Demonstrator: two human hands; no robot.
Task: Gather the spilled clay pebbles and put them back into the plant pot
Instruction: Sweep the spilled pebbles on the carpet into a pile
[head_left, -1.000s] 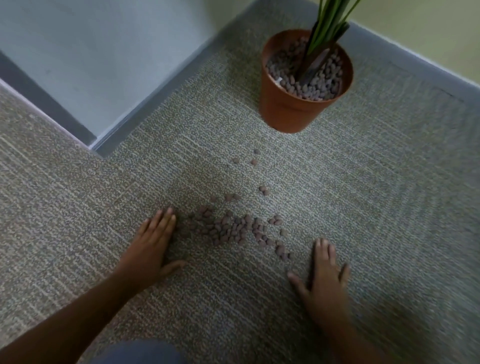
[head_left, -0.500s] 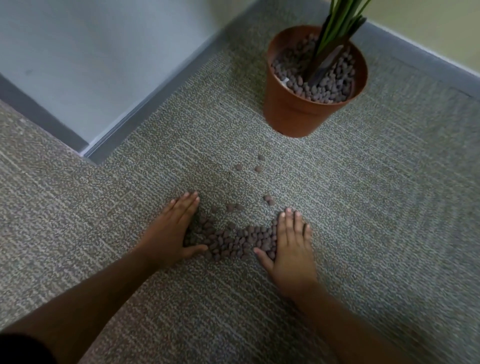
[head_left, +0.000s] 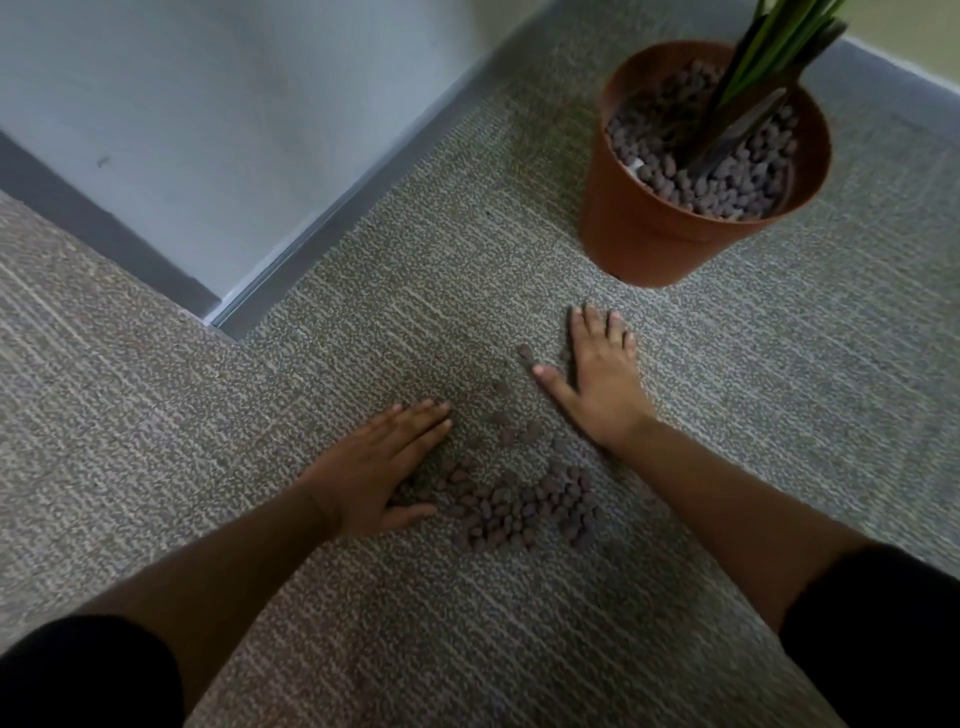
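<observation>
Grey-beige looped carpet floor (head_left: 363, 332) across the whole view, seen from above, with a pale grey wall panel (head_left: 218, 119) and its darker baseboard (head_left: 332, 228) filling the upper left corner.

Lower left: black sleeve (head_left: 88, 675) and bare forearm reaching in toward the middle. Left hand (head_left: 374, 467) flat on the carpet, palm down, fingers straight and together, holding nothing, thumb side touching the left edge of the spill.

Centre: spilled clay pebbles (head_left: 519, 504), small brown ovals, packed in a loose pile just right of the left hand. A few strays (head_left: 514, 431) scattered above the pile, between the two hands, and one more (head_left: 524, 352) close to the right thumb.

Right of centre: right hand (head_left: 602, 374) flat on the carpet, palm down, fingers straight and slightly spread, gripping nothing, placed beyond the pile and near the base of the pot. Second black sleeve (head_left: 878, 644) at the lower right edge.

Upper right: terracotta-coloured plant pot (head_left: 639, 234) standing upright on the carpet, apart from the pile, filled with more clay pebbles around green leaves (head_left: 769, 47) that run out of the top of the view. Behind the pot, a second baseboard strip (head_left: 893, 83) below a yellowish wall.
</observation>
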